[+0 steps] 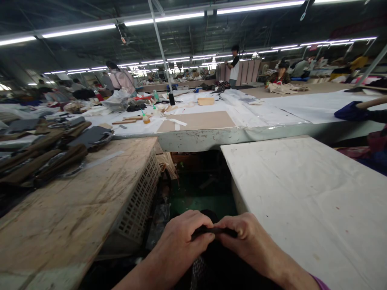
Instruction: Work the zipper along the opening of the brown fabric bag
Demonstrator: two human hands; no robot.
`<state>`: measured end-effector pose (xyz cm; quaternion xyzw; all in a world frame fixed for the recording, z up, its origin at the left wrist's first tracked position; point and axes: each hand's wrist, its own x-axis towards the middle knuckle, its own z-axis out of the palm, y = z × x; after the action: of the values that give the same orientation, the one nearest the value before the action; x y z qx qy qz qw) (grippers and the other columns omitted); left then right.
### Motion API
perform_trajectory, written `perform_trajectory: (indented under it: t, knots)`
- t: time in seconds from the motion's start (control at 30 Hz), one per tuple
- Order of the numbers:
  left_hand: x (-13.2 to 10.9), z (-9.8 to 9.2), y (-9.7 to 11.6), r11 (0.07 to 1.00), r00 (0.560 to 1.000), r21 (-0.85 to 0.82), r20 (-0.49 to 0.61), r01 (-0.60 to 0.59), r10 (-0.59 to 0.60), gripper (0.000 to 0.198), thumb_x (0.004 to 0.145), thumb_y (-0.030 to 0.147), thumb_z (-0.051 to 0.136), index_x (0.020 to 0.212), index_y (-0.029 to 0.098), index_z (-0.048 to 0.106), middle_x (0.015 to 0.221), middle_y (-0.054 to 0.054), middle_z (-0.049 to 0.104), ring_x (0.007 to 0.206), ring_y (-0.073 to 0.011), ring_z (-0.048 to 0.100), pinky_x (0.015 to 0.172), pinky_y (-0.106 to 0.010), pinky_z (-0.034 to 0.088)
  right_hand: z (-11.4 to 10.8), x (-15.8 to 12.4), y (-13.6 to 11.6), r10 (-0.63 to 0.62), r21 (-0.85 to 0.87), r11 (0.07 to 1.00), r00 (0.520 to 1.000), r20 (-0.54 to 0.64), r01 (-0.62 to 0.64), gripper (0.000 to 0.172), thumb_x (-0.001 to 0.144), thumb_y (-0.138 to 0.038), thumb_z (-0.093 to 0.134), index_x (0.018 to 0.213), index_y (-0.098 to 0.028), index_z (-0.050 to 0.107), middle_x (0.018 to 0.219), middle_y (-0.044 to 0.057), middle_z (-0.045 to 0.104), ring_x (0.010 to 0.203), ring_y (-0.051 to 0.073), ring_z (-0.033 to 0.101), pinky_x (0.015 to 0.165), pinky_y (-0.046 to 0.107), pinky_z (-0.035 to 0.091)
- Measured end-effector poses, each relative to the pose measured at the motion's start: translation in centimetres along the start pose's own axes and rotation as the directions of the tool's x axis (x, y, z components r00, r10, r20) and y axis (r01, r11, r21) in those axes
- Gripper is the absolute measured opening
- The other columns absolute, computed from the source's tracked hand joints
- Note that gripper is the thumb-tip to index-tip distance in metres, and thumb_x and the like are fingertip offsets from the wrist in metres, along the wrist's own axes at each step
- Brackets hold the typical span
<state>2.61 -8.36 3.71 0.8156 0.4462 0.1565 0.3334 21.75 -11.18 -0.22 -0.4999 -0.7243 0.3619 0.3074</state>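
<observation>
Pinched between both hands is a thin dark piece [222, 231], seen edge-on above my lap; its exact kind is unclear. My left hand [178, 243] has its thumb and fingers closed on the left part, while my right hand [252, 241] grips the right end. The fingertips nearly meet in the middle. Dark clothing lies below, and it is hard to tell where the piece ends against it.
On my left, a worn wooden board [69, 205] carries dark brown pieces [51, 159] above a plastic crate [140, 201]. To the right stands a white-covered table [305, 193]. Ahead, a long bench holds a glue bottle [146, 119] and brown sheet [201, 121]. A co-worker's blue sleeve [350, 111] shows at right.
</observation>
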Motion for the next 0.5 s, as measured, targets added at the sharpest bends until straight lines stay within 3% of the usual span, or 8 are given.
perform_trajectory:
  t: [0.37, 0.5]
  knots:
    - [0.3, 2.0, -0.4, 0.993, 0.986, -0.088, -0.153, -0.081, 0.067, 0.012, 0.076, 0.012, 0.058, 0.069, 0.019, 0.065, 0.072, 0.000, 0.063, 0.073, -0.0148, 0.057, 0.067, -0.025, 0.040, -0.4, -0.3, 0.3, -0.007, -0.024, 1.000, 1.000, 0.010, 0.008, 0.017, 0.086, -0.018, 0.060, 0.089, -0.023, 0.075, 0.075, -0.002, 0.074, 0.067, 0.013, 0.068, 0.056, 0.018, 0.042]
    - [1.0, 2.3, -0.5, 0.986, 0.990, -0.163, -0.138, 0.019, -0.042, 0.012, 0.073, 0.014, 0.061, 0.062, 0.018, 0.064, 0.065, 0.001, 0.062, 0.066, -0.0137, 0.056, 0.062, -0.024, 0.038, -0.2, -0.4, 0.5, 0.007, -0.039, 0.999, 1.000, 0.005, -0.007, 0.017, 0.088, -0.022, 0.059, 0.092, -0.024, 0.075, 0.078, -0.001, 0.075, 0.070, 0.015, 0.069, 0.059, 0.019, 0.044]
